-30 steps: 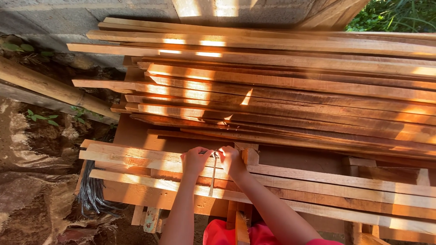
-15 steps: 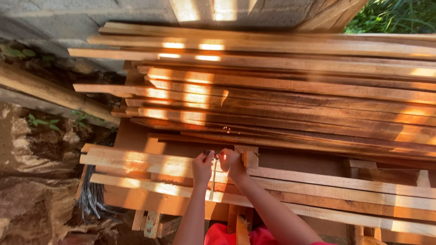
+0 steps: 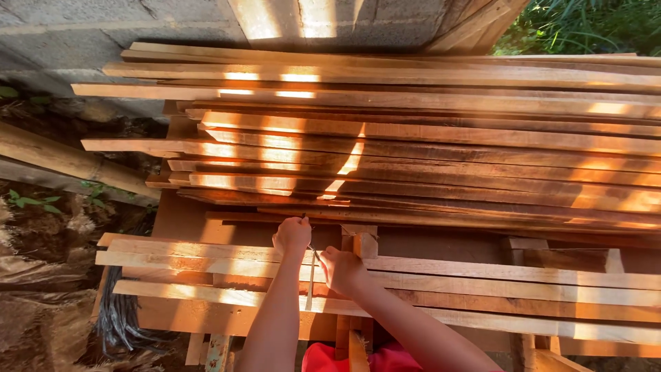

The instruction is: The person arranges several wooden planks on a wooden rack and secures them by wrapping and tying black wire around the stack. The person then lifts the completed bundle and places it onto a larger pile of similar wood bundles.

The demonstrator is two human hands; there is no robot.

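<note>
My left hand (image 3: 292, 238) is a closed fist on the near planks (image 3: 482, 272), and a thin dark tip pokes out of its top, like a pencil. My right hand (image 3: 341, 269) is closed just to its right, pressing on the same planks. A narrow metal ruler (image 3: 310, 282) lies across the planks between the two hands, its upper end at my right thumb. A short wooden block (image 3: 363, 241) stands right behind my right hand.
A tall stack of long reddish planks (image 3: 427, 138) fills the space beyond my hands, against a grey block wall (image 3: 103, 21). A round log (image 3: 62, 158) and bare earth lie at left. Dark bundled fibres (image 3: 113, 317) hang at lower left.
My right hand has drawn slightly toward me along the ruler. My left hand stays nearly where it was. The view has shifted a little.
</note>
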